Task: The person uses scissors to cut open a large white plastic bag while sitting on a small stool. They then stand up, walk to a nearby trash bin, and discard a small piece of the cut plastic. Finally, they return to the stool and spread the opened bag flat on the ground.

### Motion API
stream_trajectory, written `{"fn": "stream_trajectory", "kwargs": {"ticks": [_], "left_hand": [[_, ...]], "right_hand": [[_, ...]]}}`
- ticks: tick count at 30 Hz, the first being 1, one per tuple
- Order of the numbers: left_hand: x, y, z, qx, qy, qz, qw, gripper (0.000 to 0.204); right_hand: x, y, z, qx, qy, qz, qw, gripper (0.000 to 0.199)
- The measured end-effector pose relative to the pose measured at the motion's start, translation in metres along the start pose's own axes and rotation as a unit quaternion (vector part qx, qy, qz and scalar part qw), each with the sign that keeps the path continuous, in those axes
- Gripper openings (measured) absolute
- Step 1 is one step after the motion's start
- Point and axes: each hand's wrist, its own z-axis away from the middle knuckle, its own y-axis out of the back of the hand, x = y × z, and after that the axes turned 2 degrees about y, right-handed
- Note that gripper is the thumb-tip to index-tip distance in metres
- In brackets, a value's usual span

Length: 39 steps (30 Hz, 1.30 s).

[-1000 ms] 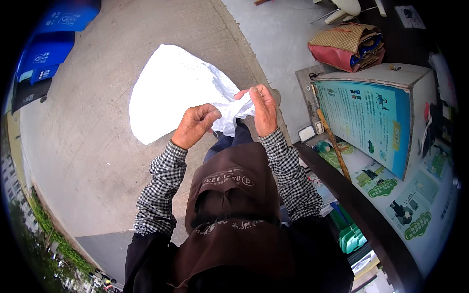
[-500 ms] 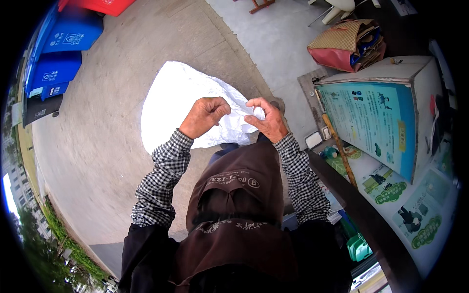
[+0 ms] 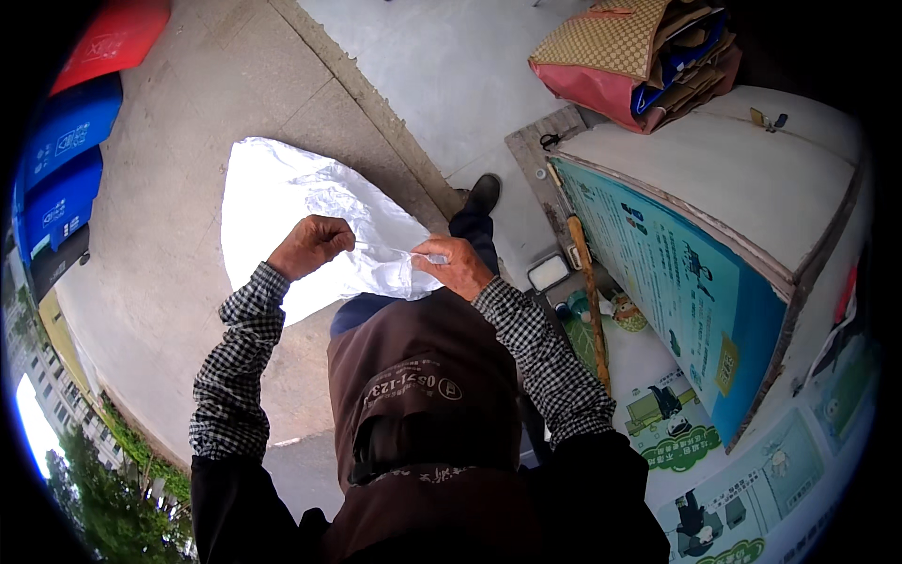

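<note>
White bag (image 3: 282, 193), crumpled and bright, in front of the person's legs and left of the black shoe (image 3: 484, 195); its near edge rises to the hands, and whether its far part rests on the paving (image 3: 169, 273) cannot be told. Left hand (image 3: 313, 246): curled into a loose fist, thumb against forefinger, gripping one end of a thin white strand (image 3: 383, 249); right hand (image 3: 456, 267): thumb and fingers drawn narrow, pinching the near right edge of the bag, where the strand arrives; the two hands stand apart, the strand spanning the gap. Checked sleeves (image 3: 235, 376) cover both forearms; a brown apron (image 3: 423, 404) hangs below the hands. Right side: a wooden stick (image 3: 588, 301) leans beside a blue printed board (image 3: 681, 291); a white dish (image 3: 548, 274) lies just left of the stick; above, a patterned carrier (image 3: 601, 47) holds folded brown material. Upper left: a red bin (image 3: 113, 42) beside blue bins (image 3: 70, 136).
</note>
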Motion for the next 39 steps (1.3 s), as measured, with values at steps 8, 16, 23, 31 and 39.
{"fn": "stream_trajectory", "kwargs": {"ticks": [8, 16, 23, 31, 39], "left_hand": [[-0.006, 0.031, -0.138, -0.001, -0.013, -0.23, 0.973, 0.024], [-0.03, 0.046, -0.256, 0.273, -0.055, -0.131, 0.952, 0.038], [-0.005, -0.086, -0.421, 0.295, -0.164, -0.138, 0.931, 0.019], [-0.035, -0.24, -0.577, 0.176, -0.133, -0.211, 0.952, 0.013], [-0.059, -0.293, -0.693, 0.167, -0.176, -0.303, 0.921, 0.024]], "right_hand": [[0.066, 0.03, -0.006, 0.1, -0.168, -0.075, 0.978, 0.036], [0.165, 0.046, -0.033, 0.255, -0.251, -0.171, 0.918, 0.032], [0.245, 0.035, -0.044, 0.254, -0.331, -0.121, 0.901, 0.034], [0.246, 0.01, -0.047, 0.153, -0.249, -0.139, 0.946, 0.037], [0.24, 0.011, -0.043, 0.077, -0.253, -0.108, 0.958, 0.034]]}}
